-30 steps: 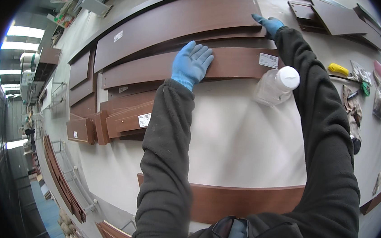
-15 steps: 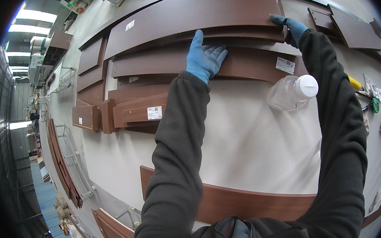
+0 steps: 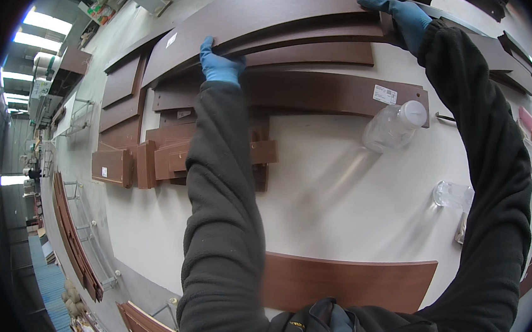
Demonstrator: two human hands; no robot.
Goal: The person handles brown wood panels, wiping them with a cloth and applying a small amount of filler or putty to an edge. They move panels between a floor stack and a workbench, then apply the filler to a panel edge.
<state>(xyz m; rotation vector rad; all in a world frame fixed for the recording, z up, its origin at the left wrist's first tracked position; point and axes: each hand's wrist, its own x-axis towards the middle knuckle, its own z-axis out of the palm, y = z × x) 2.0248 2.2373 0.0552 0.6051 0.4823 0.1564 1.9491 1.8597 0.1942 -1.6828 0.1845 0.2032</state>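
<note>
A long dark-brown board (image 3: 261, 9) with a small white label lies across the far side, tilted and raised at its right end over other boards. My left hand (image 3: 221, 66), in a blue glove, holds its near edge, thumb on top and fingers hidden beneath. My right hand (image 3: 400, 16), also blue-gloved, grips its right end, thumb over the top face. Below it lies another brown board (image 3: 323, 92) with a white label at its right end. A clear plastic jar (image 3: 386, 127) with a white lid stands against that board's near edge.
Several short brown pieces (image 3: 111, 166) are stacked at left on the pale table (image 3: 320, 196). A second clear container (image 3: 453, 195) lies beside my right forearm. Another brown board (image 3: 351, 281) is close to my body. More boards (image 3: 509, 64) sit at the far right.
My left hand has slid left along the board's near edge and closed over it. The board's right end has lifted and shifted left with my right hand, uncovering more boards beneath.
</note>
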